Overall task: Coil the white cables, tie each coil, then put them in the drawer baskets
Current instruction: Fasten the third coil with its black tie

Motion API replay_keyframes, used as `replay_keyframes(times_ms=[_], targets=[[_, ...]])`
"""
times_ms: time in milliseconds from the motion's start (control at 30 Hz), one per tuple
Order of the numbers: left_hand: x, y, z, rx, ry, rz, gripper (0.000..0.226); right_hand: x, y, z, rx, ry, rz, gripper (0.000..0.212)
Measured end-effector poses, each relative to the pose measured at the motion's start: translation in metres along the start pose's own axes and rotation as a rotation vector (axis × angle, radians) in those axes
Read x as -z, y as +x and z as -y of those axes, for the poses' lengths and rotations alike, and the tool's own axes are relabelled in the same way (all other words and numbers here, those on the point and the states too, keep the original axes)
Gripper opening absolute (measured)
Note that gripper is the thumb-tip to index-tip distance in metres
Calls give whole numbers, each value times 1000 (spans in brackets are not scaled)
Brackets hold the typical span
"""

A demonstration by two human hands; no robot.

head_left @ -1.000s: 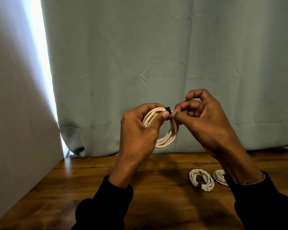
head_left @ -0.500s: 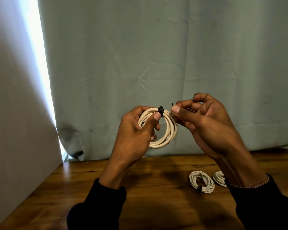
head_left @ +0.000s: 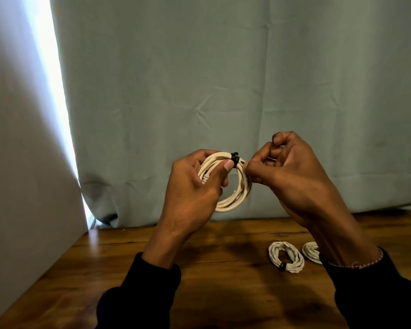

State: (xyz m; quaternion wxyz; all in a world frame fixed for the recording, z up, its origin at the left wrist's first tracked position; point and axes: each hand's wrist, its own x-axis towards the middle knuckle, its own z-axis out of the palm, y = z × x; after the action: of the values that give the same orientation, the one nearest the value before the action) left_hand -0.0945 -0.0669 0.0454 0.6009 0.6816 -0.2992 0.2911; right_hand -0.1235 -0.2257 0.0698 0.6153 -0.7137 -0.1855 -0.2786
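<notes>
I hold a coiled white cable (head_left: 233, 200) up in the air above the wooden table (head_left: 223, 281). My left hand (head_left: 190, 191) grips the coil's left side, thumb pressed just beside a black tie (head_left: 235, 158) wrapped around its top. My right hand (head_left: 292, 176) pinches the coil's right side next to that tie, fingers curled. Two more white coils lie on the table at the right: one (head_left: 286, 257) with a black tie at its near end, the other (head_left: 312, 252) partly hidden behind my right wrist.
A grey-green curtain (head_left: 223, 91) hangs right behind the table's far edge. A pale wall panel (head_left: 22, 186) stands along the left side, with a bright gap of daylight beside it. No drawer or baskets are in view.
The coil has tilted so more of its ring faces me, and the black tie now sits at the top. My right hand has closed back in onto the coil next to the tie.
</notes>
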Motion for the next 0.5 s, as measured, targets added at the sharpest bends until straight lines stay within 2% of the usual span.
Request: replay_keyframes(times_ms=[500], targets=[[-11,-6,-5,-125,255,-30,18,12,5,2,-101,-91,39,54]])
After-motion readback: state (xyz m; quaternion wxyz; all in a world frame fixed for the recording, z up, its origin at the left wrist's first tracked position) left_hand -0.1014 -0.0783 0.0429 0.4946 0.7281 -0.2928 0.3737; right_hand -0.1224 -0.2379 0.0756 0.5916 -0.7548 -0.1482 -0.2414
